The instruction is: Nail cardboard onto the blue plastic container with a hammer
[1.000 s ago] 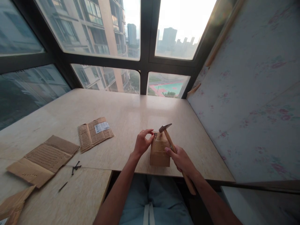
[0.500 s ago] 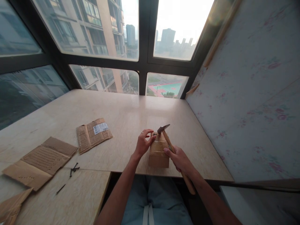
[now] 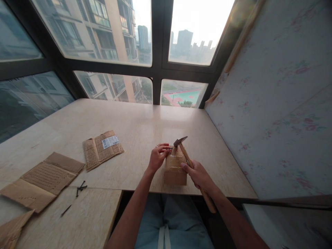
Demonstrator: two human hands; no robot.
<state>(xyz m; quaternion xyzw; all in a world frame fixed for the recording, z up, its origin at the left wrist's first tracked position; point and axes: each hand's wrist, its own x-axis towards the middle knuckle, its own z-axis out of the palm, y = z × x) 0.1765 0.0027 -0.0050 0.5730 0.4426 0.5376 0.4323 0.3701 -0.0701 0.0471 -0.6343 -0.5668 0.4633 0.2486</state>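
Two hands: both bare, working at one small cardboard box (image 3: 175,169) that stands on the table (image 3: 135,128) near its front edge.
Hidden: the nail (image 3: 170,148) at the left fingertips is too small to make out clearly; only a dark sliver shows at the box's upper left corner.
Hidden, hammer: the middle of the wooden handle is covered by the right palm; the butt end sticks out below the wrist, past the table edge.
Cut off: both forearms leave the frame at the bottom; a scrap of cardboard at the lower left corner is clipped by the frame.
Left hand (image 3: 156,158): thumb and forefinger pinched together on the nail, just left of the hammer head, other fingers curled; a ring shows on one finger; wrist bent upward.
Right hand (image 3: 198,176): fingers wrapped firmly round the handle of the hammer (image 3: 184,153), grip closed, low on the shaft.
Hammer head: dark metal, raised just above the box top, just right of the pinch; whether it touches the nail cannot be told.
Box: between the two hands, touching the left fingertips; its right side is partly behind the handle.
Well left of the grip: two flattened cardboard sheets (image 3: 102,149) (image 3: 43,180) and a few loose dark nails (image 3: 81,187).
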